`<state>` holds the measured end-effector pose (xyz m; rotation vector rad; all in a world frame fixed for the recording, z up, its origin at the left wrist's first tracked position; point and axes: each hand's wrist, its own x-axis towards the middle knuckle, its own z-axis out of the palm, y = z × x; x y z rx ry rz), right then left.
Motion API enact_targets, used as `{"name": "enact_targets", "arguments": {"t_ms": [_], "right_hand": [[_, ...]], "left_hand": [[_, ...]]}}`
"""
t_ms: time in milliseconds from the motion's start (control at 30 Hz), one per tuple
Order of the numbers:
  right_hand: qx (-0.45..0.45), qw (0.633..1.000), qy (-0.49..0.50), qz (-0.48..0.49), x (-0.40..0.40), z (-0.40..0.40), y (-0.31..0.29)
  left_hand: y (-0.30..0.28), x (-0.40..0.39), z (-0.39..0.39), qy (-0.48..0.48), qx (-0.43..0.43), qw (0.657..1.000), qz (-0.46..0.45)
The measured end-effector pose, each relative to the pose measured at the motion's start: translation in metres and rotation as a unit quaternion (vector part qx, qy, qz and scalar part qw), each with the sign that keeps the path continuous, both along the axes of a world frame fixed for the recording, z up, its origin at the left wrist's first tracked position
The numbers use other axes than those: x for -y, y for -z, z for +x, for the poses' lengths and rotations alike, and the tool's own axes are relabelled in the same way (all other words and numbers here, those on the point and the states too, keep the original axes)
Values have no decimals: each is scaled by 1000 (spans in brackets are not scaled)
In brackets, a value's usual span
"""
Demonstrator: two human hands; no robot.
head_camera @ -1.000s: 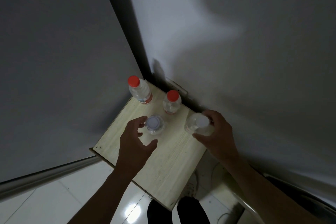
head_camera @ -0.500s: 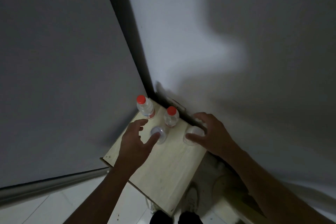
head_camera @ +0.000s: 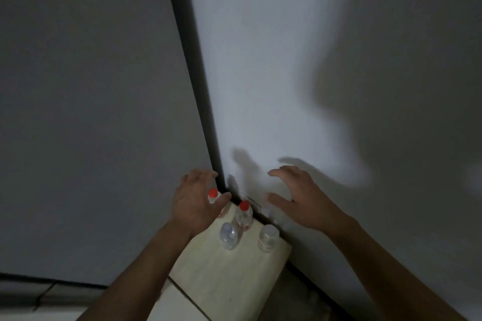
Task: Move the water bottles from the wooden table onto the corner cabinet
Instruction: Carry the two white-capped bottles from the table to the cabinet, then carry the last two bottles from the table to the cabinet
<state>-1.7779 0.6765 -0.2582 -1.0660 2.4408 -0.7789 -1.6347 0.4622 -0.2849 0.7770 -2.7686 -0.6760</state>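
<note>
**Both hands empty above the cabinet top**

The left hand (head_camera: 194, 202) hovered with fingers spread and released, partly hiding a red-capped clear plastic bottle (head_camera: 213, 195) at the far corner of the pale wooden cabinet top (head_camera: 224, 276). Rightward stood a blue-capped clear bottle (head_camera: 228, 236), a second red-capped bottle (head_camera: 244, 215) and a white-capped bottle (head_camera: 268, 237) by the right edge. The right hand (head_camera: 303, 200) hung released, holding nothing.

So from my feed I count four water bottles on the cabinet top (head_camera: 234, 276): two with red caps, one back-left (head_camera: 213, 193) half hidden behind the left hand (head_camera: 194, 203), one (head_camera: 244, 212) next to it, plus one clear-capped (head_camera: 228, 234) and one white-capped (head_camera: 268, 237) closer to me. One wooden cabinet top. Two hands up, the right hand (head_camera: 300, 200) included, neither holding anything. Two walls meeting in one corner.
</note>
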Motion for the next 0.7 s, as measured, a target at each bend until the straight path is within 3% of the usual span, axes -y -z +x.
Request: {"name": "enact_targets", "arguments": {"t_ms": [200, 400, 700], "right_hand": [[-12, 998, 33, -59, -15, 6, -37], [-21, 994, 54, -88, -27, 5, -49], [-82, 980, 146, -110, -68, 20, -70]], "left_hand": [[-51, -6, 8, 15, 9, 1000, -21], [-67, -17, 13, 5, 22, 1000, 7], [-87, -42, -20, 103, 0, 994, 21]]}}
